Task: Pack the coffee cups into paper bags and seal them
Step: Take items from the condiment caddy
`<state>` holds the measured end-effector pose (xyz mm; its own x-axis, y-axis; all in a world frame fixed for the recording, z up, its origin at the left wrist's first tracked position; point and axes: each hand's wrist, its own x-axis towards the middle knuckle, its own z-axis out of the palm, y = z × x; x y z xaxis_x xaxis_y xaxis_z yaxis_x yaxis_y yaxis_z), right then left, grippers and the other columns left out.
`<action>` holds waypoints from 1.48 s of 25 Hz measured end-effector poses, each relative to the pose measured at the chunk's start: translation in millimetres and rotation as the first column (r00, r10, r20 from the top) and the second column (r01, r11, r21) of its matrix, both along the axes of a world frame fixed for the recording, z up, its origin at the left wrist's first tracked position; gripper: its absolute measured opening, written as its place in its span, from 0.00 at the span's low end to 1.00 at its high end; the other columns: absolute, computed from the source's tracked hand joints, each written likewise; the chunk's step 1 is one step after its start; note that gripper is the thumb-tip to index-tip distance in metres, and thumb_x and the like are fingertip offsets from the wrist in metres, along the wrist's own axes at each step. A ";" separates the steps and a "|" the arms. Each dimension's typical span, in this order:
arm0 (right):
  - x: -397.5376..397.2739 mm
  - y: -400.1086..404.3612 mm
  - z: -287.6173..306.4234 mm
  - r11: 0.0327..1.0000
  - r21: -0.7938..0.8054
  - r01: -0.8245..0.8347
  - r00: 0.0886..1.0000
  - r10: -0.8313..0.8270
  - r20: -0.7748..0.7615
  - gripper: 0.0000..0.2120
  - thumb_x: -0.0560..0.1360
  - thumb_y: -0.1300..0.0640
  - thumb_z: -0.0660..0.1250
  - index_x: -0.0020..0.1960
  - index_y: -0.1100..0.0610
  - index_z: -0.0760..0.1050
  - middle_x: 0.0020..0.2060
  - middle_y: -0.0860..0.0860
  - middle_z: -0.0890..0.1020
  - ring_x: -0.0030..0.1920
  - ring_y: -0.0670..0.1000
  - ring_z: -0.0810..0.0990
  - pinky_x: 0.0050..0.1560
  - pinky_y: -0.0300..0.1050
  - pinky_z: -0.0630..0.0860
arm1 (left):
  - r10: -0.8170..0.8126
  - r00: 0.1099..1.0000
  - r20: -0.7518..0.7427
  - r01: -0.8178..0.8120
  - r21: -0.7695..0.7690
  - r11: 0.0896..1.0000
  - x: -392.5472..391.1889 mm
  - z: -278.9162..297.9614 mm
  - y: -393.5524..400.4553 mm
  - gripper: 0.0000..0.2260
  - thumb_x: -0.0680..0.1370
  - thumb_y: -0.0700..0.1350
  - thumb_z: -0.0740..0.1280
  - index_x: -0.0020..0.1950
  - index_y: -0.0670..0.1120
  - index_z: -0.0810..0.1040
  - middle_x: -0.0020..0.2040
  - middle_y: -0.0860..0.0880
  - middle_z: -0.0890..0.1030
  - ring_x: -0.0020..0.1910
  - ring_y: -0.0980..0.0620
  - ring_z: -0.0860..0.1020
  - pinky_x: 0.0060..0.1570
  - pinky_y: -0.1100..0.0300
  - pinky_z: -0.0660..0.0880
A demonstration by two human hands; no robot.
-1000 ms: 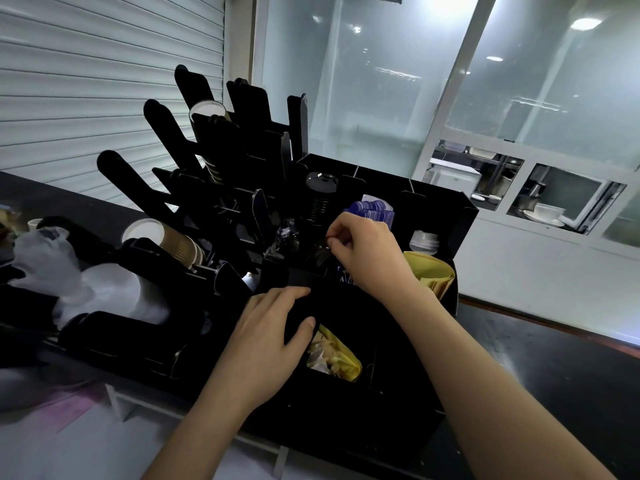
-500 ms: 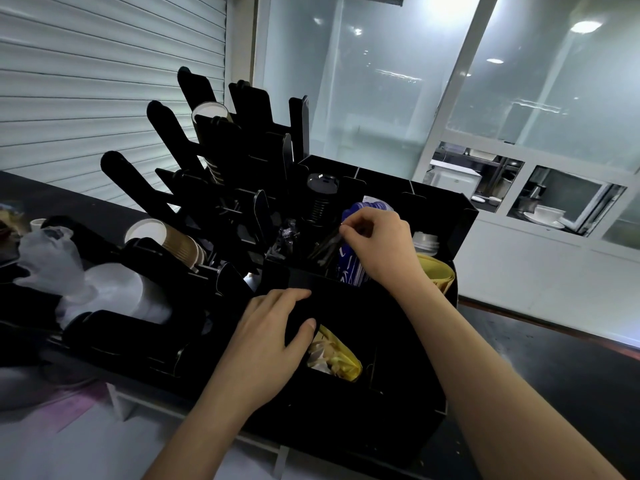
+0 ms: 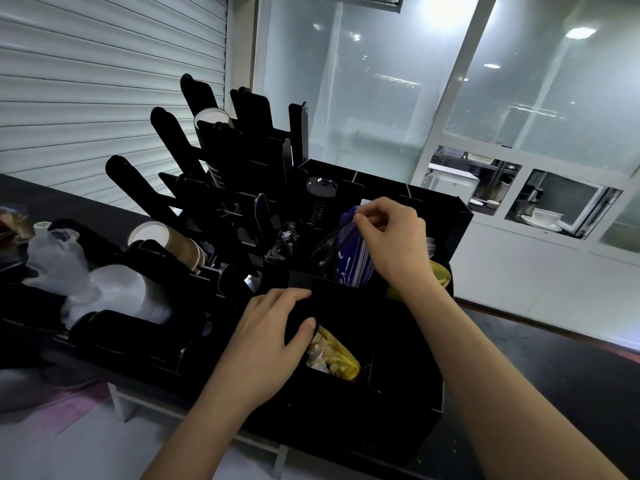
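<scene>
Inside organizer [image 3: 460,216] | right grip [image 3: 391,237] pinches blue packets [image 3: 349,258] | left grip [image 3: 266,341] clasps divider

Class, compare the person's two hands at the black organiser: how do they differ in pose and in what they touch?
The left hand grips the near wall of the black organiser; the right hand pinches the blue sheets standing in a compartment. The left sits lower and nearer, the right higher and farther back. Both are bare and touch something.
</scene>
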<state>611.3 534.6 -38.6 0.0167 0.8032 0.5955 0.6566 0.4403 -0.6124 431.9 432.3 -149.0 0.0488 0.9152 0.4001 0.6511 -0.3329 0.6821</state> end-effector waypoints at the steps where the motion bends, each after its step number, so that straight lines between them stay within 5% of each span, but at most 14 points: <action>1: 2.2 -2.8 5.7 1.000 0.030 0.000 0.999 0.001 -0.046 0.04 0.78 0.57 0.71 0.47 0.49 0.83 0.36 0.40 0.82 0.40 0.34 0.80 0.39 0.25 0.73 | 0.000 1.000 -0.002 0.000 0.005 1.000 1.0 2.0 -1.2 0.19 0.81 0.57 0.60 0.72 0.61 0.67 0.67 0.67 0.68 0.67 0.66 0.60 0.61 0.65 0.61; 9: 17.2 -32.2 40.9 0.994 0.103 0.032 0.984 -0.013 -0.179 0.08 0.77 0.56 0.72 0.42 0.44 0.80 0.36 0.41 0.84 0.39 0.37 0.82 0.40 0.27 0.73 | -0.006 1.000 -0.020 0.007 0.071 0.997 8.5 22.6 -21.2 0.19 0.81 0.57 0.60 0.73 0.60 0.68 0.66 0.69 0.67 0.67 0.68 0.58 0.61 0.67 0.60; 17: 40.8 -80.7 56.3 0.996 0.088 -0.007 0.981 0.024 -0.193 0.06 0.77 0.57 0.72 0.43 0.46 0.82 0.36 0.44 0.85 0.41 0.44 0.85 0.51 0.51 0.84 | -0.015 0.999 -0.045 0.021 0.132 0.991 25.1 46.3 -49.1 0.22 0.80 0.58 0.60 0.75 0.61 0.64 0.70 0.65 0.66 0.70 0.65 0.58 0.65 0.63 0.61; 23: 55.4 -126.4 43.5 0.991 -0.027 -0.127 0.990 0.125 -0.070 0.05 0.76 0.58 0.74 0.44 0.49 0.84 0.35 0.48 0.85 0.39 0.48 0.85 0.47 0.47 0.83 | 0.054 0.995 -0.078 -0.035 0.229 0.973 42.6 54.3 -71.1 0.35 0.77 0.59 0.66 0.81 0.60 0.53 0.78 0.60 0.59 0.74 0.56 0.54 0.72 0.55 0.59; 26: 62.8 -148.9 33.6 0.973 -0.053 -0.225 0.974 0.223 -0.048 0.03 0.76 0.58 0.74 0.45 0.51 0.84 0.36 0.48 0.86 0.38 0.46 0.84 0.44 0.39 0.81 | 0.064 0.995 -0.075 -0.046 0.217 0.975 49.1 50.5 -82.2 0.38 0.76 0.60 0.68 0.81 0.58 0.53 0.76 0.57 0.65 0.74 0.55 0.56 0.73 0.51 0.61; 32: 77.6 -179.6 9.1 0.956 -0.104 -0.275 0.961 0.270 -0.053 0.04 0.77 0.59 0.74 0.45 0.51 0.84 0.37 0.49 0.86 0.38 0.47 0.84 0.47 0.45 0.82 | 0.015 0.993 -0.116 0.003 0.154 0.988 63.6 34.9 -104.0 0.31 0.74 0.65 0.68 0.75 0.58 0.67 0.59 0.62 0.78 0.64 0.57 0.68 0.64 0.54 0.70; 37: 94.4 -201.2 -6.7 0.949 -0.102 -0.297 0.949 0.282 -0.143 0.06 0.76 0.60 0.74 0.45 0.49 0.84 0.37 0.49 0.87 0.38 0.47 0.85 0.45 0.40 0.80 | -0.039 0.994 -0.105 0.051 0.111 0.993 77.3 24.1 -120.8 0.11 0.79 0.58 0.66 0.59 0.60 0.79 0.46 0.59 0.81 0.47 0.59 0.78 0.47 0.53 0.80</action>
<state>705.7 333.5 -45.2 -0.1595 0.8500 0.5020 0.4267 0.5180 -0.7414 509.2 311.5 -124.9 0.1349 0.8604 0.4915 0.6981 -0.4345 0.5691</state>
